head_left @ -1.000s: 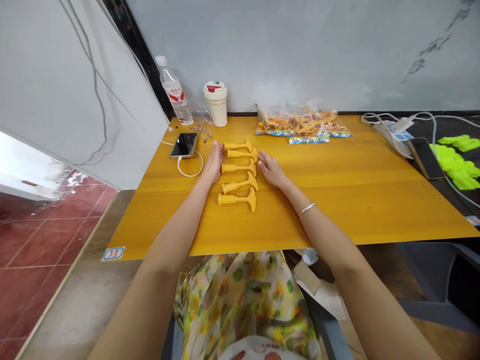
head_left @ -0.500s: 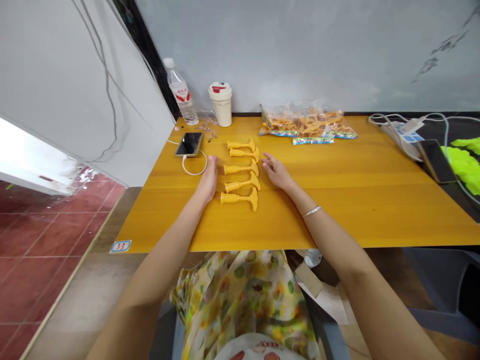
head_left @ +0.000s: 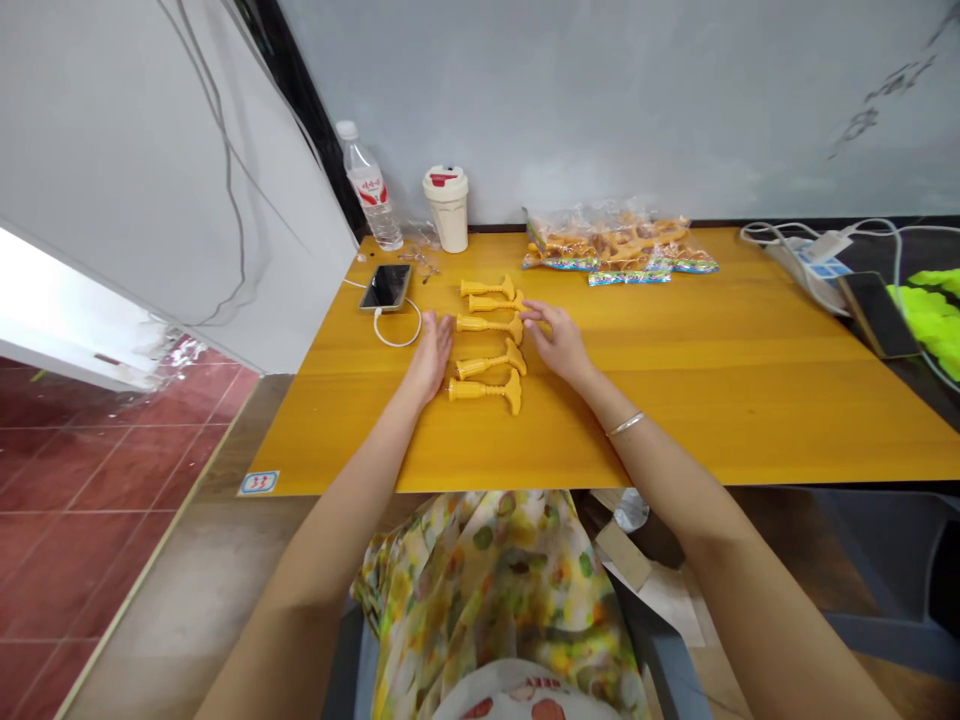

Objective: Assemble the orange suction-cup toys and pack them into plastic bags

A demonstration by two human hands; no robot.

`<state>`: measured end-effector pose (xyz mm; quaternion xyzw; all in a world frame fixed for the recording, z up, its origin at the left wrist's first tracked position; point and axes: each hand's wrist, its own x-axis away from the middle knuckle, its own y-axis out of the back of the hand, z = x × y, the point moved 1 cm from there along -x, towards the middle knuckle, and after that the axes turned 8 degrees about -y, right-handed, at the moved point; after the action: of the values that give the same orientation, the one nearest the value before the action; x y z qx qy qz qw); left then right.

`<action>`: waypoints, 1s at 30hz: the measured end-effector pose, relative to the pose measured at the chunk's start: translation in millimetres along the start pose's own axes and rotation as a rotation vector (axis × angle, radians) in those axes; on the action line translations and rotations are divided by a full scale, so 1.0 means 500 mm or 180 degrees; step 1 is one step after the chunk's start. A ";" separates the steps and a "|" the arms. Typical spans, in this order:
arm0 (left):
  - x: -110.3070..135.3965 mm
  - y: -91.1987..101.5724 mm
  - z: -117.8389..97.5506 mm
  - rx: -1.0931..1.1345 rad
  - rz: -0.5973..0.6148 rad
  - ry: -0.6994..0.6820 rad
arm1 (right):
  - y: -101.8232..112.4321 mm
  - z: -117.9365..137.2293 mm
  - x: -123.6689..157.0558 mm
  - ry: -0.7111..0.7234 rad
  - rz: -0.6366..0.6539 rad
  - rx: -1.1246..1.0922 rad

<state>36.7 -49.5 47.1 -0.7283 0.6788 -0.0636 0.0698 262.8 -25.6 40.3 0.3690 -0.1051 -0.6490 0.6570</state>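
Several yellow plastic T-shaped parts (head_left: pixel 489 342) lie in a row on the yellow-brown table (head_left: pixel 675 400). My left hand (head_left: pixel 431 352) rests flat, fingers stretched, against the left ends of the row. On the right side of the row lies my right hand (head_left: pixel 559 340), fingers spread, its fingertips touching the third part from the back. Neither hand holds anything. A silver bangle sits on my right wrist.
A phone (head_left: pixel 387 286) on a white cable, a water bottle (head_left: pixel 367 188) and a white cup (head_left: pixel 448 207) stand at the back left. A clear bag of yellow parts (head_left: pixel 619 245) lies at the back. A power strip (head_left: pixel 806 260), another phone and green parts (head_left: pixel 934 320) are far right.
My left hand slid back toward me along the left ends of the row, then forward a little. My right hand stayed on the right side and now touches a middle part.
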 end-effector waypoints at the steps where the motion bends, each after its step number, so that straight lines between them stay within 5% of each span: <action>1: 0.004 0.002 -0.002 0.0038 -0.0063 -0.0007 | 0.000 0.012 0.005 0.0201 0.0102 0.0036; 7: 0.014 -0.002 -0.009 0.0098 -0.0119 0.0009 | -0.031 0.055 0.025 0.0864 0.1105 0.0573; 17: 0.007 -0.002 -0.003 0.0094 -0.0092 0.0032 | -0.035 0.056 0.021 0.0559 0.0566 0.0993; 24: 0.010 -0.003 -0.007 0.0138 -0.0101 0.0045 | -0.016 0.108 0.053 0.1433 0.1576 0.0734; 30: 0.009 -0.002 -0.008 0.0047 -0.0122 0.0062 | -0.042 0.120 0.065 0.1170 0.1317 0.1205</action>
<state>37.3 -53.9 51.2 -0.7400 0.6648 -0.0771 0.0673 213.8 -74.5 58.6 0.5662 -0.1762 -0.3934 0.7026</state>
